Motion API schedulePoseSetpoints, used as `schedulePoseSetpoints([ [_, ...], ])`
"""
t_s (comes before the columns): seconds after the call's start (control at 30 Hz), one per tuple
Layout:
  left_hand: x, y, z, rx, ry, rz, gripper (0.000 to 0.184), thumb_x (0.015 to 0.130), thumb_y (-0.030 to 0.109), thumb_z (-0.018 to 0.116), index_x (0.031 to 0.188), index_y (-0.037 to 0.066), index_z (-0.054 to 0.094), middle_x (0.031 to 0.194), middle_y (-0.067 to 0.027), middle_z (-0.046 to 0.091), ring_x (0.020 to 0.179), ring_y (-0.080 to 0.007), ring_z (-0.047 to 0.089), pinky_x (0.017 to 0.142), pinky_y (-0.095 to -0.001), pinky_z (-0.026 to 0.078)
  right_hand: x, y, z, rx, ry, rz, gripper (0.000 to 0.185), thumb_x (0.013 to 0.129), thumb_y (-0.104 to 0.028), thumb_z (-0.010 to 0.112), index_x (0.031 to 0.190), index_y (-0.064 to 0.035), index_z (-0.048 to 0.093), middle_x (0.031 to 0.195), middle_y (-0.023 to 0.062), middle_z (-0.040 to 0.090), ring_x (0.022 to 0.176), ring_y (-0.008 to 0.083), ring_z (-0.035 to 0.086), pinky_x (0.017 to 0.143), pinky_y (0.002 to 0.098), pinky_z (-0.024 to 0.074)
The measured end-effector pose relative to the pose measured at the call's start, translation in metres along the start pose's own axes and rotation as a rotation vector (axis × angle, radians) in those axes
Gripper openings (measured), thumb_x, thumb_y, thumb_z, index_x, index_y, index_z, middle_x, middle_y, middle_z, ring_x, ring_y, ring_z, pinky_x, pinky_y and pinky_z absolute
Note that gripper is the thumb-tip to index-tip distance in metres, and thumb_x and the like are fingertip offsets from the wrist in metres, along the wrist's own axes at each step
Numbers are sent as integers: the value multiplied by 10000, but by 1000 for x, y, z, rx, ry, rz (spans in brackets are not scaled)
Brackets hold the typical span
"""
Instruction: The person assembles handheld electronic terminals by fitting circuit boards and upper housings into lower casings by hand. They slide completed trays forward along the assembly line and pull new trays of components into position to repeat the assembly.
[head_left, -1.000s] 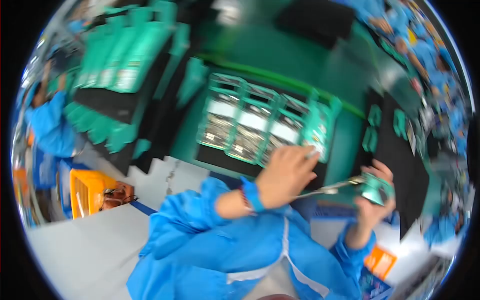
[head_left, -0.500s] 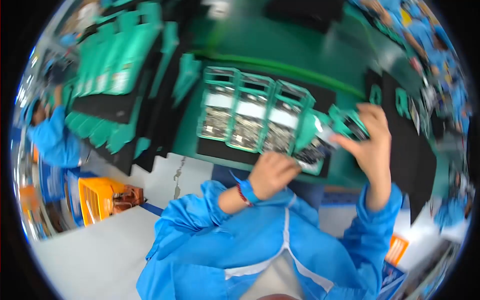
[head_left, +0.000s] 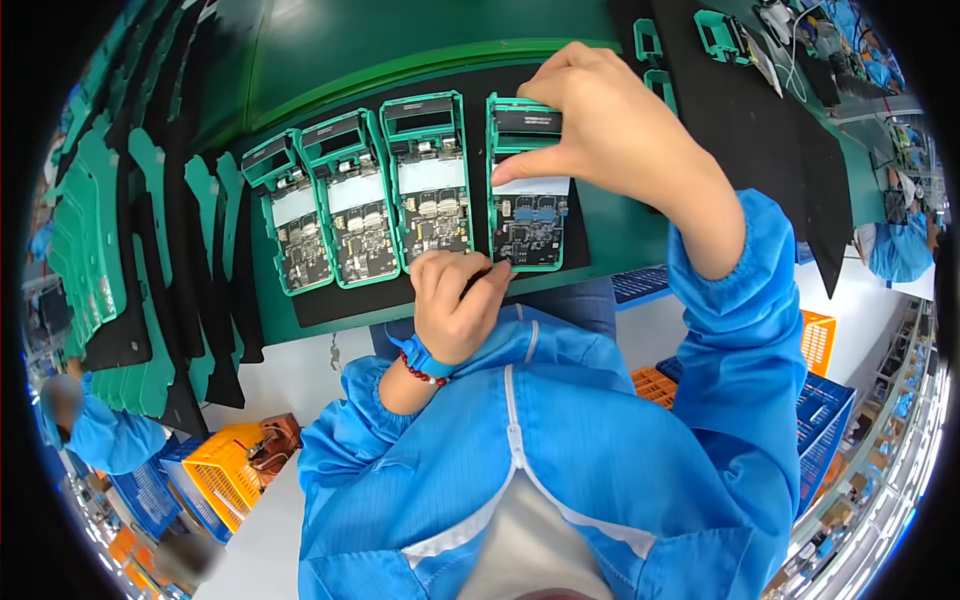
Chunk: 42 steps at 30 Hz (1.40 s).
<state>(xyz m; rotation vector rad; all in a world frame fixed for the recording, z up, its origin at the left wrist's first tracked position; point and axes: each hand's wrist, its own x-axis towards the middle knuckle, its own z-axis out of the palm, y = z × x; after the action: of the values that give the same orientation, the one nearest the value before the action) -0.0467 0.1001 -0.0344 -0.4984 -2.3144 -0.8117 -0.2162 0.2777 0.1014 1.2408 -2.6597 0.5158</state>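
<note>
Four similar green plastic housings with circuit boards lie in a row. My right hand (head_left: 610,115) grips the upper part of the rightmost housing (head_left: 530,225), its thumb across the white section and its fingers over the top edge. My left hand (head_left: 455,300) is curled, with its fingertips at that housing's lower left corner; part of the contact is hidden. To the left, a third housing (head_left: 430,190), a second housing (head_left: 358,210) and a first housing (head_left: 295,225) stand slightly tilted, close together. The rightmost one is apart from them by a narrow gap.
Under the housings is a black mat (head_left: 345,308) on a green table (head_left: 350,45). Several green panels (head_left: 90,230) stand between black sheets at left. Small green frames (head_left: 715,38) lie on black material at right. A yellow crate (head_left: 225,470) and another person (head_left: 110,430) are lower left.
The view has turned and shifted right. The rightmost housing, tilted and partly apart before, now lies straight with its parts lined up. My right hand has moved onto its top end.
</note>
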Motion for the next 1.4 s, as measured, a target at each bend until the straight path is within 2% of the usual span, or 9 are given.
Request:
schedulePoseSetpoints([
  [0.2, 14, 6, -10, 160, -371, 82, 482, 880, 91, 609, 1352, 160, 681, 1473, -2, 613, 1397, -223, 540, 1119, -431, 399, -7, 9, 39, -84, 132, 62, 678, 822, -696, 702, 890, -27, 779, 916, 164, 750, 1209, 401, 613, 1078, 522, 409],
  [0.47, 17, 8, -6, 77, -379, 20, 523, 819, 122, 757, 1336, 141, 679, 1451, -42, 628, 1381, -246, 561, 1131, -445, 373, -12, 37, 87, -429, 419, 18, 587, 913, -645, 646, 1054, -78, 705, 915, 186, 722, 1258, 439, 586, 1105, 662, 339],
  [0.57, 25, 14, 0, 102, -360, 69, 636, 757, 246, 849, 1350, 120, 658, 1348, -78, 649, 1297, -276, 583, 1093, -466, 411, -15, 33, 83, -327, 251, 145, 615, 917, -661, 632, 1057, -65, 698, 1008, 216, 715, 1237, 424, 608, 1100, 632, 365],
  [0.6, 30, 18, 2, 118, -356, 84, 632, 760, 243, 845, 1350, 114, 658, 1314, -83, 652, 1268, -281, 587, 1078, -469, 425, -12, 25, 64, -207, -20, 269, 625, 950, -601, 644, 1238, -47, 654, 1103, 194, 716, 1207, 390, 620, 1071, 477, 432],
  [0.73, 32, 19, 2, 158, -363, 179, 550, 788, 171, 780, 1322, 95, 673, 1211, -82, 651, 1150, -267, 609, 995, -443, 490, -17, 20, 50, 550, -7, 664, 590, 1009, -525, 626, 1291, -8, 650, 1065, 184, 741, 1056, 307, 694, 926, 352, 515],
  [0.83, 24, 23, -15, 160, -394, 237, 482, 813, 107, 703, 1295, 106, 689, 1236, -68, 660, 1149, -240, 629, 989, -425, 509, -37, 4, 19, 531, -187, 677, 604, 995, -501, 653, 1222, 58, 683, 961, 212, 749, 936, 292, 730, 780, 358, 544],
  [0.93, 22, 23, -40, 62, -361, 248, 370, 887, 122, 657, 1253, 90, 702, 1280, -103, 644, 1184, -279, 642, 1009, -445, 531, -65, 5, 31, 819, 31, 655, 575, 986, -455, 694, 1205, 76, 686, 954, 158, 749, 863, 190, 707, 757, 285, 527],
  [1.13, -8, 11, -72, -1334, 10, -802, 330, 1106, 203, 499, 1361, 0, 553, 1314, -168, 659, 1177, -315, 678, 1023, -534, 562, -105, -15, 32, 1132, 83, 398, 902, 807, -278, 904, 1569, -128, 445, 1398, 121, 511, 1340, 248, 476, 1174, 402, 362],
  [1.4, -51, 3, -62, -2087, 40, -1248, 633, 1101, 467, 414, 1570, 49, 336, 1574, -137, 437, 1447, -280, 464, 1103, -522, 516, -94, -96, 2, 837, 212, 567, 897, 745, -209, 952, 1463, 4, 459, 1217, 214, 709, 1103, 287, 734, 900, 375, 593],
])
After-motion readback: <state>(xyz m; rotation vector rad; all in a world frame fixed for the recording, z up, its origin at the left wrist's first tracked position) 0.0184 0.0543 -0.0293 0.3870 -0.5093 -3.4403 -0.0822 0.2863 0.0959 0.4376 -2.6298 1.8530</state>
